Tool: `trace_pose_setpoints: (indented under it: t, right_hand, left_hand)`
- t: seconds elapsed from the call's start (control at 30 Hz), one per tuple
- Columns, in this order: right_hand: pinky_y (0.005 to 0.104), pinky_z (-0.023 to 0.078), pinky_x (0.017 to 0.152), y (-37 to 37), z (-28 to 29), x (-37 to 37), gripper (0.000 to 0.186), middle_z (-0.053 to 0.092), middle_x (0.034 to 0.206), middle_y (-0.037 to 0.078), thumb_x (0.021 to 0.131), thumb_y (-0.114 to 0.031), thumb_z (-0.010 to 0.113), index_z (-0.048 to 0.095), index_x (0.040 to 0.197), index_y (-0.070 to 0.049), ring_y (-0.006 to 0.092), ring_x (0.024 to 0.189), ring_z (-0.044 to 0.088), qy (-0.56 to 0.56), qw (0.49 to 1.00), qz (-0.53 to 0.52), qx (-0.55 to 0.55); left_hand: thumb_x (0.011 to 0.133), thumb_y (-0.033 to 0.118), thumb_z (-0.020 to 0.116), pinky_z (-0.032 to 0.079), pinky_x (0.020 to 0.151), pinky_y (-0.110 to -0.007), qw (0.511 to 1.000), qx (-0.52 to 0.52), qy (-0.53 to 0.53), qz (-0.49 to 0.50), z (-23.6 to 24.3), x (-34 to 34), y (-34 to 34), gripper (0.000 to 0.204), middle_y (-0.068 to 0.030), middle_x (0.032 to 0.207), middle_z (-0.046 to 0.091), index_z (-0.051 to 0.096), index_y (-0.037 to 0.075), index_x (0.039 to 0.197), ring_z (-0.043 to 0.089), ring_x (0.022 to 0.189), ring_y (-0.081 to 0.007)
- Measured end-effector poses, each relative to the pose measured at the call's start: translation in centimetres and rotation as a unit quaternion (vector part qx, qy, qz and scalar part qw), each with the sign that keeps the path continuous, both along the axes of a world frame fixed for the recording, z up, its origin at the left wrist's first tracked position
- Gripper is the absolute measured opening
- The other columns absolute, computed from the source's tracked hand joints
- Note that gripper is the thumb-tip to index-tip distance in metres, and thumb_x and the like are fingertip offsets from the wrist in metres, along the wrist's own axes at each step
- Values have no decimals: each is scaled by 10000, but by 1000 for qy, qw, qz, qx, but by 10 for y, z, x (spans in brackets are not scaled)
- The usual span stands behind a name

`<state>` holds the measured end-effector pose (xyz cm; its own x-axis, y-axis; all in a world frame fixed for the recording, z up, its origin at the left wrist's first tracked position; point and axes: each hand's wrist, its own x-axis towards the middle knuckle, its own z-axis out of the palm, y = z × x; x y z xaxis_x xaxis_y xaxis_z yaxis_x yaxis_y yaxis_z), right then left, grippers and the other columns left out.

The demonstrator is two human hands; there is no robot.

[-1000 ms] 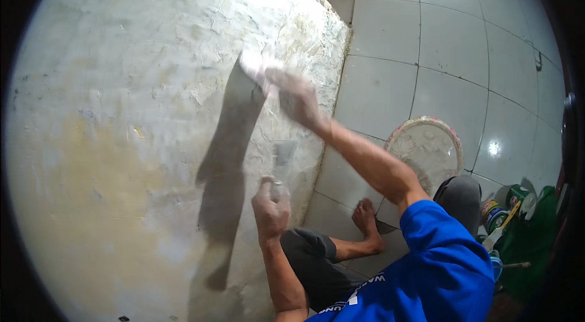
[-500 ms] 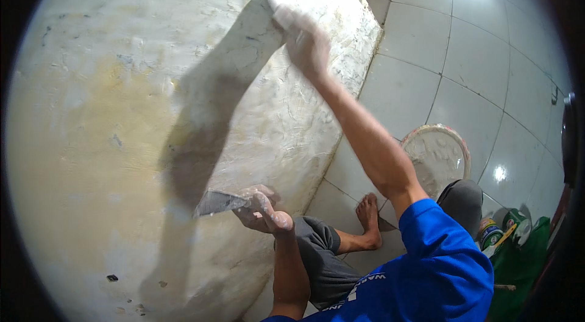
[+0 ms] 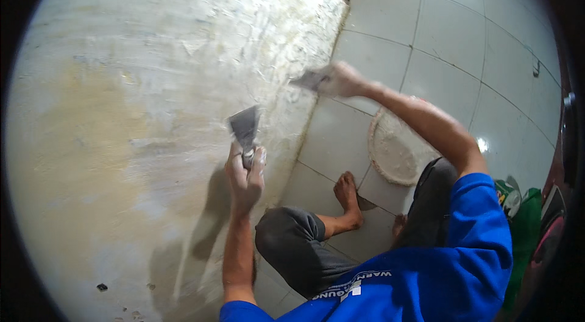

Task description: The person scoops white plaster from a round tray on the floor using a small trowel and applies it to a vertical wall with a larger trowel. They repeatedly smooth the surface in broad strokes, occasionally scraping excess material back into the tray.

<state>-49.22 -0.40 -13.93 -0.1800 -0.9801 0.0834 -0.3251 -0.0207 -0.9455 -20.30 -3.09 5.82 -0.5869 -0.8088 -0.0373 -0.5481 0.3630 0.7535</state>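
- Scrapers on the move: our right hand (image 3: 341, 80), fist around a putty knife (image 3: 309, 80), drops from high on the wall (image 3: 152, 109) to its foot.
- Left hand (image 3: 245, 176) lifts its scraper (image 3: 245, 127), fingers wrapped tight, blade up against the plaster.

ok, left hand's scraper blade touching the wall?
Cannot tell. Head view: left hand holds the scraper upright in front of the wall; no contact or gap shows.

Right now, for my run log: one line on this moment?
left hand: grips putty knife | right hand: holds scraper at wall
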Motion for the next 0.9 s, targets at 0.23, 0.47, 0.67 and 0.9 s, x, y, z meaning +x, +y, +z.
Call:
trace_pose_setpoints:
  t: [0.23, 0.47, 0.67, 0.9]
  right_hand:
    - [296, 561, 813, 187, -30, -95, 405, 699, 1093, 106, 896, -233, 678, 649, 1235, -13, 145, 920, 674, -327, 909, -257, 40]
    - [342, 553, 843, 424, -186, -29, 279, 650, 1004, 60, 998, -235, 564, 616, 1130, 4, 162, 938, 644, -245, 851, -460, 65]
    - [424, 557, 850, 435, -197, 58, 255, 663, 939, 81, 997, -258, 568, 640, 1011, -13, 210, 889, 665, -465, 699, -543, 22]
    - [515, 548, 912, 461, -194, 87, 204, 680, 1072, 127, 973, -136, 565, 643, 1101, 2, 307, 961, 674, -454, 714, -519, -118]
  left_hand:
    - [906, 121, 651, 544, 655, -352, 966, 157, -152, -138, -230, 24, -23, 296, -166, 848, 705, 664, -30, 1160, 684, 665, -200]
    - [932, 114, 608, 568, 610, -279, 893, 439, -102, -3, -355, -12, 69, 366, -138, 1065, 717, 626, -64, 1251, 717, 758, -165]
    - [925, 82, 578, 560, 772, -333, 927, 356, -114, -23, -379, -14, 76, 370, -173, 1090, 712, 621, -72, 1259, 700, 897, -214]
    - [886, 97, 619, 511, 832, -330, 957, 271, -77, -66, -385, -10, 61, 337, -109, 1009, 728, 685, -52, 1180, 664, 912, -194]
